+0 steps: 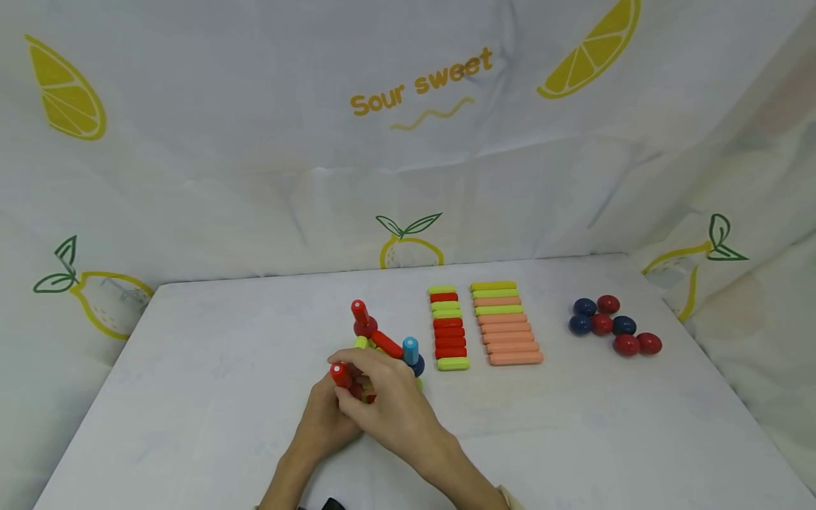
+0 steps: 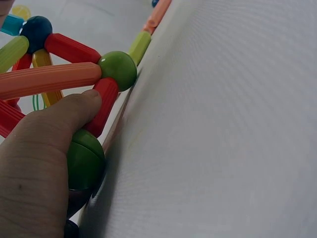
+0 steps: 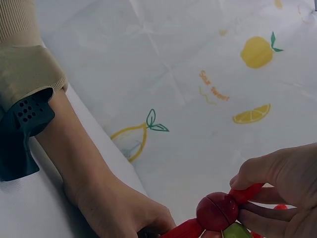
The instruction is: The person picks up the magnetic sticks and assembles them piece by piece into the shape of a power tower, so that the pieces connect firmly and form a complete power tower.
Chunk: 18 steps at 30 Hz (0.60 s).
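Note:
A toy frame of magnetic sticks and balls stands on the table, with a red stick [image 1: 387, 345], an upright light-blue stick [image 1: 411, 349] and a second upright red stick [image 1: 360, 312] showing. My left hand [image 1: 326, 416] holds the near left of this frame. In the left wrist view its thumb [image 2: 64, 116] presses a short red stick [image 2: 105, 106] between two green balls [image 2: 118, 70], beside a long salmon stick [image 2: 49, 81]. My right hand [image 1: 390, 400] pinches an upright red stick [image 1: 341, 375], which meets a dark red ball [image 3: 217, 210] in the right wrist view. Both hands hide part of the frame.
Right of the frame lies a column of short red and green sticks [image 1: 450, 332], then a column of longer salmon, green and yellow sticks [image 1: 508, 328]. Several loose red and blue balls [image 1: 601, 324] sit farther right. A lemon-print cloth [image 1: 287, 177] hangs behind the table.

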{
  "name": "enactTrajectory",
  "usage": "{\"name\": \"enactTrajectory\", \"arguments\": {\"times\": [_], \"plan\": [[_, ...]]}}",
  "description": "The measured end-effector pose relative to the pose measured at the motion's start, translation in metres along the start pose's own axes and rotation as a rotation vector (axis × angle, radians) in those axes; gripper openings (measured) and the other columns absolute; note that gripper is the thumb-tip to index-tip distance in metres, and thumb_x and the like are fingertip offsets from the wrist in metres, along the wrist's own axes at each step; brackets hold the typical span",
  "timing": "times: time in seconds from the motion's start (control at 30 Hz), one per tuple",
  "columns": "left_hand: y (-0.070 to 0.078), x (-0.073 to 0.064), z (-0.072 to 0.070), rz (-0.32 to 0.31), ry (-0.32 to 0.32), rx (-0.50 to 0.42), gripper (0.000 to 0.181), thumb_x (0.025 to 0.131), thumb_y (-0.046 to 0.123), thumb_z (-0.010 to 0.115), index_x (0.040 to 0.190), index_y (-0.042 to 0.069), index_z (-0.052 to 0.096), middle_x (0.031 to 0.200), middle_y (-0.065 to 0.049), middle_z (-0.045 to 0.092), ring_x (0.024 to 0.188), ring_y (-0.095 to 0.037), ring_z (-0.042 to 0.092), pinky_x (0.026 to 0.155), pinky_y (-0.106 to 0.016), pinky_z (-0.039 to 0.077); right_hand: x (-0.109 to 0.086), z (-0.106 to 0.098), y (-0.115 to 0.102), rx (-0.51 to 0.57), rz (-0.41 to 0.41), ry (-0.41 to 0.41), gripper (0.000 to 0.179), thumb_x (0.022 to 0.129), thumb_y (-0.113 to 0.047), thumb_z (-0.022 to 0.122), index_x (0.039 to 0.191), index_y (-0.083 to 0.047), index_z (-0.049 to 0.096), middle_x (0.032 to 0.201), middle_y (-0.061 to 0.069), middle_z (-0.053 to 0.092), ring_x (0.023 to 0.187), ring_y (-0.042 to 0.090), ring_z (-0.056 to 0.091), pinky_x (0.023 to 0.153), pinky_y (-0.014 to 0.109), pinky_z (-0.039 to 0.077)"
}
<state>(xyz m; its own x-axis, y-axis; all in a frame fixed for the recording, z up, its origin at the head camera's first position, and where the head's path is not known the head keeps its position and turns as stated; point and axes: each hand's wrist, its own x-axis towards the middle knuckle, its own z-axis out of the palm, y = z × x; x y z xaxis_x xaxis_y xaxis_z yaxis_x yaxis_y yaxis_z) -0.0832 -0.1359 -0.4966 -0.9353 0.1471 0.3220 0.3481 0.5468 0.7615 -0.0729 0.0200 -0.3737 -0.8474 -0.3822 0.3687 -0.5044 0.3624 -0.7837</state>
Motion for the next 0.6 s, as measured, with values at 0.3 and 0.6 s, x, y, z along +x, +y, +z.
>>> {"name": "enactTrajectory", "arguments": {"times": [0.3, 0.6], "plan": [[-0.001, -0.002, -0.001, 0.074, 0.016, -0.027, 0.046, 0.074, 0.012, 0.091, 0.111, 0.022, 0.065, 0.092, 0.014, 0.068, 0.083, -0.002, 0.062, 0.074, -0.022, 0.057, -0.012, -0.041, -0.017, -0.116, -0.183, 0.091, 0.034, 0.086, -0.008, 0.081, 0.119, -0.013, 0.073, 0.106, -0.003, 0.075, 0.094, 0.008, 0.068, 0.081, 0.019, 0.058], [-0.003, 0.000, 0.000, 0.053, -0.012, -0.076, 0.051, 0.081, 0.025, 0.088, 0.126, 0.025, 0.064, 0.113, 0.010, 0.073, 0.099, -0.004, 0.066, 0.083, -0.024, 0.059, -0.013, -0.149, 0.040, -0.312, -0.122, 0.474, 0.032, 0.078, 0.005, 0.083, 0.109, 0.000, 0.075, 0.101, 0.014, 0.077, 0.089, 0.023, 0.069, 0.084, 0.004, 0.050]]}}
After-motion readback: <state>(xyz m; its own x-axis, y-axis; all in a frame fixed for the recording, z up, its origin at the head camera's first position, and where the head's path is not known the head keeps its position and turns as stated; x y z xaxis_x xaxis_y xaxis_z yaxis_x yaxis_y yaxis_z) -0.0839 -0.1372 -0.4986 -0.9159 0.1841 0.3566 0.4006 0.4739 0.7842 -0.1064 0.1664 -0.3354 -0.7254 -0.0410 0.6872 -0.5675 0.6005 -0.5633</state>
